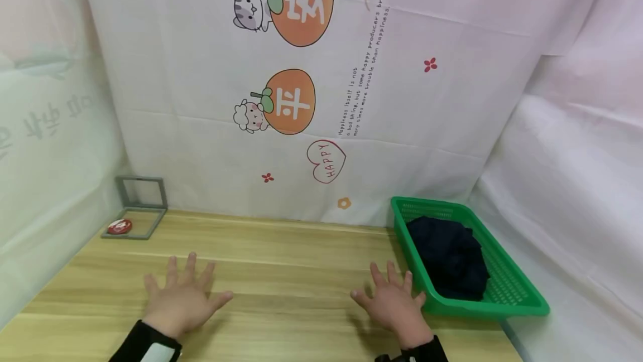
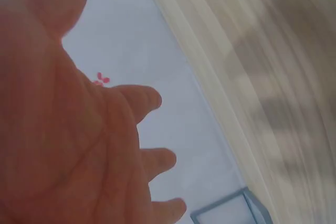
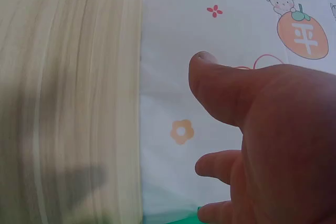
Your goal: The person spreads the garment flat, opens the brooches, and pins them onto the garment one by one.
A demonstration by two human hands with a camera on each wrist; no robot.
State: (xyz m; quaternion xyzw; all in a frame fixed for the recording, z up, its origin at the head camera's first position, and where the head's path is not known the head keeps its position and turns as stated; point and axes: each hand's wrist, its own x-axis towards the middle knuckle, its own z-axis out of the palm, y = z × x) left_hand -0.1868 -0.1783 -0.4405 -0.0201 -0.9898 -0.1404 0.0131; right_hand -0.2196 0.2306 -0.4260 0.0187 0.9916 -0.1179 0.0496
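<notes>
Dark cloth [image 1: 447, 256] lies bunched in a green basket [image 1: 484, 308], lower right of the head view, probably soft, light, best pinched by an upper fold; left hand [image 1: 182, 302] and right hand [image 1: 396, 303] spread-fingered, well apart, holding nothing.

A green perforated basket [image 1: 482, 309] stands at the right of the worktop [image 1: 301, 273] with a crumpled dark navy cloth [image 1: 447, 256] inside, and at far left a grey frame [image 1: 144, 206] sits open, one panel raised, a round red-and-white disc [image 1: 120, 226] on its flat panel.
</notes>
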